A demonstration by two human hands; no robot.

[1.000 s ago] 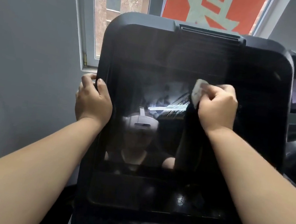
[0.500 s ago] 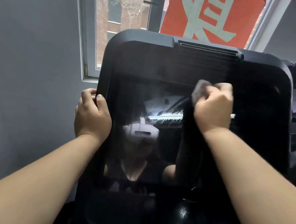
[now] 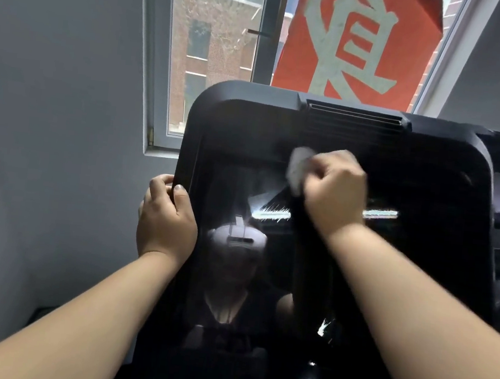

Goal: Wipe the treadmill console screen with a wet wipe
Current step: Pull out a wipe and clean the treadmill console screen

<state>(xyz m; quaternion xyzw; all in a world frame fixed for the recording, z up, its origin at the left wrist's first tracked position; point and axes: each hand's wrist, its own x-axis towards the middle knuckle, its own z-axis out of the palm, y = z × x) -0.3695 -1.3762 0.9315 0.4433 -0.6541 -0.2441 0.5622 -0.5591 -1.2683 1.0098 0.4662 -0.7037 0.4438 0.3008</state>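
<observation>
Your right hand (image 3: 335, 192) fists the wet wipe (image 3: 298, 169), now further left on the screen (image 3: 422, 238); left hand (image 3: 166, 223) still grips console edge (image 3: 185, 164).

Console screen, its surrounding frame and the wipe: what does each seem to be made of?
Console screen: glossy glass or clear hard plastic; it mirrors the person and a light strip sharply.
Frame: black moulded plastic, matte; only a dull sheen, rounded corners, vent slats on top.
Wipe: white, soft nonwoven or paper-like sheet, bunched in the right hand; motion blur hides its texture.
</observation>
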